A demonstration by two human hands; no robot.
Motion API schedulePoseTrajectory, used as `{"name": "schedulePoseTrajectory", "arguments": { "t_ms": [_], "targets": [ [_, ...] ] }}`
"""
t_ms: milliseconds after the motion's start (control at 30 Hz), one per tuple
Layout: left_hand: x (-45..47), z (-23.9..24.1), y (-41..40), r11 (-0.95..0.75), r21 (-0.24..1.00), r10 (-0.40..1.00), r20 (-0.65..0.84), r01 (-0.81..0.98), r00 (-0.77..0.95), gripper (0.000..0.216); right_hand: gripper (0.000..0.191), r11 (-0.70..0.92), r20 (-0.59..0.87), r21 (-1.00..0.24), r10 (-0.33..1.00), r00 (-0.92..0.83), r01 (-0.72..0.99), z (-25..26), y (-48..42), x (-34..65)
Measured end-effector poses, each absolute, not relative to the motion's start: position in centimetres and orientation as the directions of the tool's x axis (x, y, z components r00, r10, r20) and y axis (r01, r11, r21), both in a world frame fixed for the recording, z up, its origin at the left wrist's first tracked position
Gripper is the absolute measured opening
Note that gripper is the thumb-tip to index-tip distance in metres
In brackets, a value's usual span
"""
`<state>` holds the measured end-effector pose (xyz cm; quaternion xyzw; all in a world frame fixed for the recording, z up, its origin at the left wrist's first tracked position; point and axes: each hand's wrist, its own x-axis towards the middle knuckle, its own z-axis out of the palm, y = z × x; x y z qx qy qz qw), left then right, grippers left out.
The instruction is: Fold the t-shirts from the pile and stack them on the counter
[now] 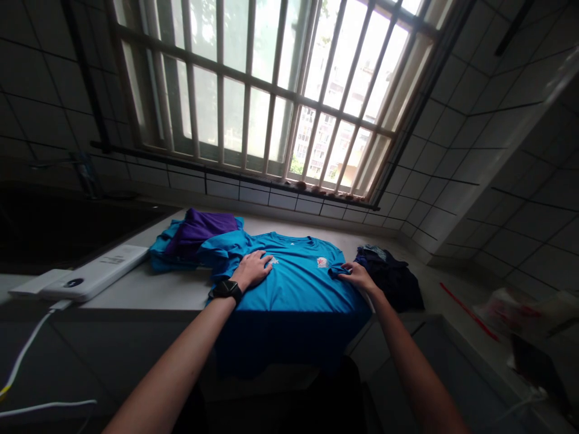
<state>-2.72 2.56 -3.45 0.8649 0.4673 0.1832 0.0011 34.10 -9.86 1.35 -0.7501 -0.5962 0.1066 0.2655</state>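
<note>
A blue T-shirt lies front up on the counter, its collar toward the window and its lower part hanging over the front edge. My left hand, below a black watch, rests flat on the chest of the shirt, beside a small white print. On the other side, my right hand pinches the edge of the right sleeve, which is folded in over the shirt near a white and red logo. The left sleeve spreads out toward a pile of purple and blue clothes.
Dark clothes lie in a heap right of the shirt. A white power bank with a cable sits at the left, near the dark sink. A barred window is behind. Plastic bags lie at the right.
</note>
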Motion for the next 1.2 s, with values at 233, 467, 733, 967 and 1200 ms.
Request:
{"name": "schedulePoseTrajectory", "arguments": {
  "t_ms": [233,467,733,967,1200],
  "targets": [
    [-2.8,-3.7,2.8,-0.565,0.189,0.808,0.326,0.803,0.491,0.044,0.034,-0.232,0.314,-0.564,0.828,0.465,0.793,1.9,-10.3,34.0],
    [-2.7,-3.4,2.5,-0.560,0.175,0.812,0.312,0.810,0.494,0.046,0.044,-0.322,0.110,-0.744,0.805,0.583,0.585,2.3,-9.6,35.4],
    [-2.8,-3.2,2.5,-0.556,0.129,0.814,0.284,0.821,0.506,0.047,0.026,-0.406,0.001,-0.633,0.851,0.526,0.659,2.4,-8.0,36.2],
    [-2.6,-3.1,2.4,-0.551,0.141,0.819,0.277,0.822,0.502,0.048,0.029,-0.298,0.097,-0.754,0.831,0.548,0.585,3.1,-7.0,35.9],
    [-2.6,-3.2,2.4,-0.543,0.148,0.823,0.291,0.827,0.488,0.046,0.021,-0.395,0.103,-0.626,0.813,0.573,0.673,3.8,-6.7,37.1]
  ]
}}
